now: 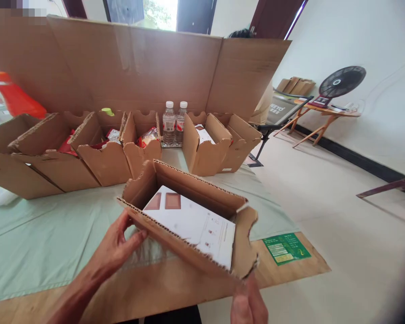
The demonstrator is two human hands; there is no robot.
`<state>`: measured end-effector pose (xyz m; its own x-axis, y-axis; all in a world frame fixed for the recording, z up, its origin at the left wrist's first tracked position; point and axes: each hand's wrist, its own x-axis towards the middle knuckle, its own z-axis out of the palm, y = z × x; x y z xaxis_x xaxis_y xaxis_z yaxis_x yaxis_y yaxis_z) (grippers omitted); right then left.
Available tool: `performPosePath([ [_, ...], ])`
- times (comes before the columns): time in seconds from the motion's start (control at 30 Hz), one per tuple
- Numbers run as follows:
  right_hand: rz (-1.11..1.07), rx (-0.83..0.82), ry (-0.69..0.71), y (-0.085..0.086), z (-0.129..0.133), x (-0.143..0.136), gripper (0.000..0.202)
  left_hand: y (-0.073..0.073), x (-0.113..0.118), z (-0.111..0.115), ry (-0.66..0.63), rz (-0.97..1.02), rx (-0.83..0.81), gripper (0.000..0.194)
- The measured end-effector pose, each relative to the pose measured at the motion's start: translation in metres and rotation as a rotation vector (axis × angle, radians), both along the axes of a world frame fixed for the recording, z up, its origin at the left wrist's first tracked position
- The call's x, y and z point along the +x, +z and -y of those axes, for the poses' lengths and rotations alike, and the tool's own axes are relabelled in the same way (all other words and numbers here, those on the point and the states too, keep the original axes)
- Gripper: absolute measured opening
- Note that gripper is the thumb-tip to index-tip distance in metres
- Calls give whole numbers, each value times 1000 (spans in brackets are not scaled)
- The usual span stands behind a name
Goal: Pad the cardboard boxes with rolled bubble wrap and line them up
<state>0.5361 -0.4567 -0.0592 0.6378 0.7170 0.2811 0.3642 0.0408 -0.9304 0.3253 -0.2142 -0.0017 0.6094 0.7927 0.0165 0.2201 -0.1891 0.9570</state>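
An open-topped cardboard box (185, 243) is tilted in front of me at the near side of the table. A white printed box (189, 220) with brown squares on it lies inside. My left hand (123, 240) grips the cardboard box by its near left side, thumb against the outer wall and some fingers hidden. At the near right corner, my right hand (249, 302) closes on the same box, its fingers curled and partly blurred.
Behind stand several cardboard bins (101, 164) with packets, two water bottles (169, 123) and a tall cardboard screen (155, 67). A pale green cloth (70, 229) covers much of the table; a green card (286, 249) lies right. Further off, a fan (340, 82) stands on a small table.
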Motion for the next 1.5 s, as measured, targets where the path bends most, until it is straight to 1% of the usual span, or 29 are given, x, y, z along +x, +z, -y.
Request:
performPosePath([
  [0.03, -34, 63, -6, 2, -14, 1, 69, -3, 0, 11, 28, -11, 15, 51],
  [0.1, -67, 161, -25, 10, -45, 16, 71, -12, -4, 31, 106, -52, 52, 48],
  [0.2, -46, 141, -21, 25, -78, 51, 62, -24, -14, 49, 143, -102, 76, 48],
  [0.27, -41, 109, 1, 32, -85, 69, 55, -27, -21, 48, 130, -96, 86, 57],
  [0.33, -30, 104, -18, 44, -80, 79, 50, -26, -29, 40, 103, -104, 98, 68],
  [0.37, -8, 108, -49, 54, -76, 82, 47, -25, -33, 32, 101, -113, 114, 71],
  [0.43, 85, 136, -132, 83, -69, 84, 41, -22, -39, 15, 85, -125, 166, 76],
  [0.5, 220, 162, -194, 122, -71, 84, 36, -20, -39, -4, 55, -105, 234, 88],
  [0.53, 301, 141, -186, 142, -77, 83, 33, -19, -37, -13, 30, -92, 261, 96],
  [0.57, 391, 84, -139, 162, -86, 83, 30, -19, -32, -20, -6, -82, 276, 104],
  [0.6, 477, -5, -49, 179, -98, 83, 28, -19, -26, -26, -50, -70, 280, 112],
  [0.63, 553, -118, 79, 194, -112, 83, 29, -20, -20, -31, -93, -51, 275, 119],
  [0.67, 616, -236, 228, 205, -127, 82, 32, -22, -13, -34, -135, -27, 265, 124],
  [0.73, 706, -429, 520, 217, -159, 79, 46, -27, 0, -37, -183, 40, 254, 129],
  [0.77, 741, -488, 637, 219, -172, 77, 55, -29, 5, -37, -185, 76, 259, 130],
  [0.83, 808, -539, 814, 217, -193, 71, 70, -34, 10, -38, -167, 131, 290, 129],
  [0.9, 850, -544, 920, 214, -202, 67, 71, -36, 11, -39, -157, 156, 317, 129],
  [0.97, 865, -538, 950, 212, -204, 64, 67, -36, 10, -40, -156, 158, 335, 127],
  [1.03, 879, -548, 941, 212, -204, 65, 67, -35, 9, -39, -158, 149, 356, 125],
  [1.13, 892, -618, 947, 213, -204, 69, 70, -35, 12, -39, -176, 148, 393, 123],
  [1.2, 886, -652, 942, 214, -198, 73, 67, -35, 13, -38, -181, 147, 397, 121],
  [1.23, 877, -635, 911, 215, -191, 76, 64, -36, 13, -37, -174, 143, 395, 119],
  [1.27, 861, -591, 847, 216, -181, 80, 59, -36, 12, -36, -163, 131, 391, 118],
  [1.3, 837, -512, 734, 216, -167, 86, 52, -37, 10, -33, -149, 114, 387, 116],
  [1.37, 742, -295, 380, 209, -131, 99, 39, -39, 1, -26, -105, 54, 376, 110],
  [1.4, 676, -198, 186, 202, -112, 106, 34, -41, -5, -20, -80, 14, 364, 105],
  [1.43, 601, -131, 21, 190, -94, 112, 32, -42, -12, -13, -54, -26, 343, 99],
  [1.47, 533, -117, -73, 174, -78, 116, 32, -44, -19, -5, -37, -59, 312, 93],
  [1.5, 480, -159, -97, 156, -67, 118, 35, -45, -24, 3, -20, -80, 272, 87],
])
